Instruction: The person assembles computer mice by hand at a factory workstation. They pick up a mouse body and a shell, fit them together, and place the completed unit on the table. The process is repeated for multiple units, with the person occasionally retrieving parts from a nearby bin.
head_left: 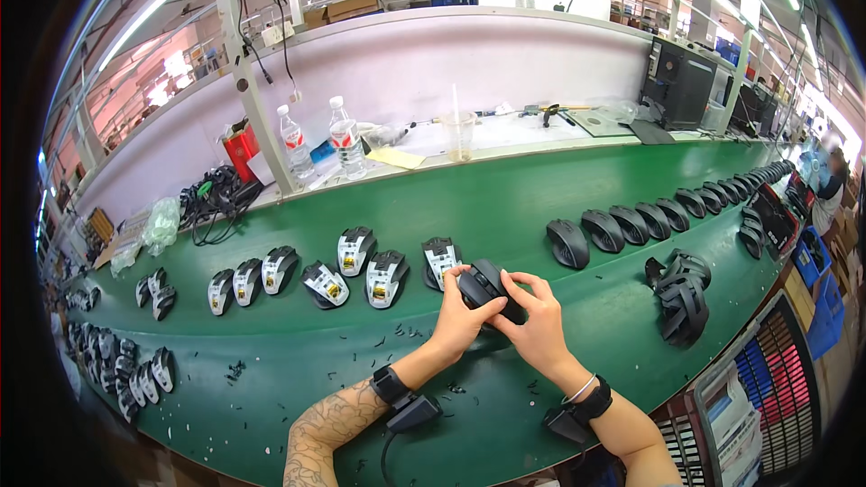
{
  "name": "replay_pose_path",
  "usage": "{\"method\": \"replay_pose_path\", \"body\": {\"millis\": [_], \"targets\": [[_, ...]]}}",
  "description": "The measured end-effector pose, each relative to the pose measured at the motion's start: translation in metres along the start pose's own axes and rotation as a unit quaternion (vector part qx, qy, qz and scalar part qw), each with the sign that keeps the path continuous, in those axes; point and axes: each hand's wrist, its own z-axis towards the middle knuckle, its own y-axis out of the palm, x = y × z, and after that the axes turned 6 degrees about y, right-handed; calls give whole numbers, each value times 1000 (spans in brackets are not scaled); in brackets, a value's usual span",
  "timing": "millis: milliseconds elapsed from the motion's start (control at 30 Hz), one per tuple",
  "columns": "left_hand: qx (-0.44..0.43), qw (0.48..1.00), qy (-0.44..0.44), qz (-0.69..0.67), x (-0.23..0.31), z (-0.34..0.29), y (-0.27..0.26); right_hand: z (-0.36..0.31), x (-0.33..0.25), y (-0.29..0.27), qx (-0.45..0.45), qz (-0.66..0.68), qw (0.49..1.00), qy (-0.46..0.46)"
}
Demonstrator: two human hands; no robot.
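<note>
Our left hand (458,321) and right hand (538,323) together grip 1 black mouse (483,283) above the green bench (492,194); if that hold slips, it could drop among scattered black bits (456,389).

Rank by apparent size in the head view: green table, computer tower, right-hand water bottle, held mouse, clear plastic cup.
1. Green table
2. Computer tower
3. Right-hand water bottle and held mouse: unsure; the mouse is nearer the camera and partly covered
4. Clear plastic cup
</note>
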Motion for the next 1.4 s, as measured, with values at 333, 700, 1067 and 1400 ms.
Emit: {"method": "replay_pose_path", "body": {"millis": [333,700,1067,1400], "targets": [[88,988,46,-117,18,3,-14,-2,23,16,-128,395,856,308],[59,991,46,-113,19,-2,-18,-7,23,24,-121,521,768,352],[140,979,-88,-119,30,7,-44,4,14,24,-57,371,900,222],[129,981,-131,-53,36,1,-40,11,5,5,-133,289,913,255]]}}
